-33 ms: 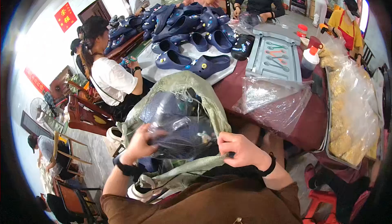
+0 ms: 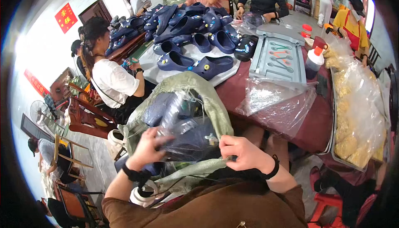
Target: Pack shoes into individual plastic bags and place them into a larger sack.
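A pale green woven sack stands open-mouthed in front of me. Inside it lie dark blue clogs in a clear plastic bag, which shines with reflections. My left hand is over the bag's left side, fingers apart and slightly blurred; it grips nothing I can see. At the right side of the sack's mouth, my right hand is closed in a pinch. Its fingertips meet both the bag's edge and the sack's rim, so I cannot tell which they hold.
Loose navy clogs are heaped on the table ahead. To the right are a grey plastic tray, a flat clear bag, a bottle and a metal tray of yellowish packets. A person in white sits at left.
My left hand has shifted slightly, and the clear plastic's folds and reflections have changed, showing the clogs beneath differently. My right hand stays almost in place, still pinched.
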`<state>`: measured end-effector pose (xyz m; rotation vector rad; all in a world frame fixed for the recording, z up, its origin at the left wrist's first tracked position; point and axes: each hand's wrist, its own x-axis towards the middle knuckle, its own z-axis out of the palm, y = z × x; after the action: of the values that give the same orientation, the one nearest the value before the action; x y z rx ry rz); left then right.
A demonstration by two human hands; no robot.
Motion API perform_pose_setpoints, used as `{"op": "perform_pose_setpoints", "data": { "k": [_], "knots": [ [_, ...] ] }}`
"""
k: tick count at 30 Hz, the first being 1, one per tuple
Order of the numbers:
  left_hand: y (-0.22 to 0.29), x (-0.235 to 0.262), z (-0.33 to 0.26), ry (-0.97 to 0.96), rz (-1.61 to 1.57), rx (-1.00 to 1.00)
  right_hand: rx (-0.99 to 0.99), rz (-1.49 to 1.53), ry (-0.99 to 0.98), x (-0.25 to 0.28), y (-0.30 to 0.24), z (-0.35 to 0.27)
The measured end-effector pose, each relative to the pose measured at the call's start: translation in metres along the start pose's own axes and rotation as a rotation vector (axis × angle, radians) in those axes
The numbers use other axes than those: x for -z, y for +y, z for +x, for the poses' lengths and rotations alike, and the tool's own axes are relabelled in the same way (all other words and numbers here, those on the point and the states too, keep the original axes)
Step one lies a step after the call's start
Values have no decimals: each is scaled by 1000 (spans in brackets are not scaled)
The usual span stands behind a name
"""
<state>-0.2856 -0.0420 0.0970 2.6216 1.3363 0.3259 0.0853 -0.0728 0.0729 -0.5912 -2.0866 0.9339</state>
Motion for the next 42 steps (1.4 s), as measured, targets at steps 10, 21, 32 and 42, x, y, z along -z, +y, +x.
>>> {"op": "perform_pose_setpoints", "data": {
  "k": [10,21,32,42],
  "knots": [
    [-37,-67,-15,-213,454,-60,155,91,-79,-38,9,18],
    [10,-15,7,-938,221,121,165,-13,-45,-52,40,21],
    [150,58,108,-134,136,-536,102,-301,200,-103,91,29],
    [233,84,181,-217,-273,-776,-242,-613,-498,-91,59,63]
  ]
}}
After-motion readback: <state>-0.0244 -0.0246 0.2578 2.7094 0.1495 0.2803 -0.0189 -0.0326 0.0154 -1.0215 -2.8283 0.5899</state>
